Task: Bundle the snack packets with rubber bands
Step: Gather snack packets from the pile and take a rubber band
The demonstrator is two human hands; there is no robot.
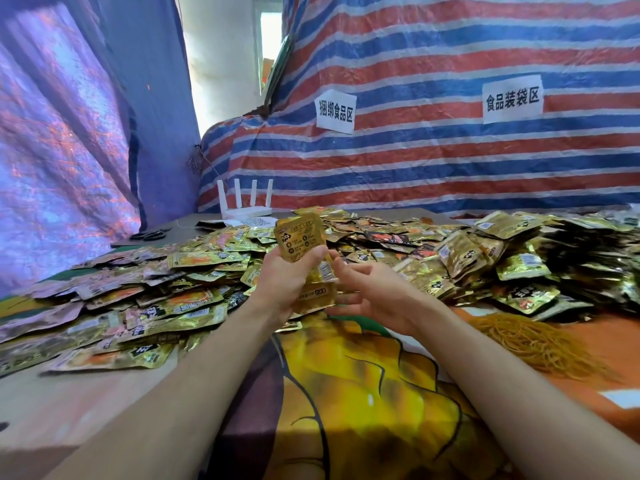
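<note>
Gold foil snack packets point(302, 241) stood upright in the left hand point(282, 284), whose fingers and thumb curled round the lower half of a small stack held above the table point(69, 403). How many packets were in that stack I could not tell, since the lower ones blurred together. The right hand point(375, 299) hovered just beside it, palm turned toward the stack, fingers relaxed and slightly spread, holding nothing. Its fingertips were near the lower packets, though whether they touched was unclear. Behind and to both sides of the hands lay a broad heap of loose packets point(149, 303), gold and pink on the left, gold and dark on the right, spilling across the table. A tangled pile of tan rubber bands point(535, 342) lay on the orange part of a printed cloth point(363, 403) to the right of the right forearm, well apart from the hands. Toward the far left of the table a white router point(244, 207) with four upright antennas stood behind the heap, and a pair of dark scissors point(151, 234) lay flat near it. A red, white and blue striped tarp point(450, 168) hung behind the table, with two white paper signs point(335, 111) bearing black characters stuck to it.
</note>
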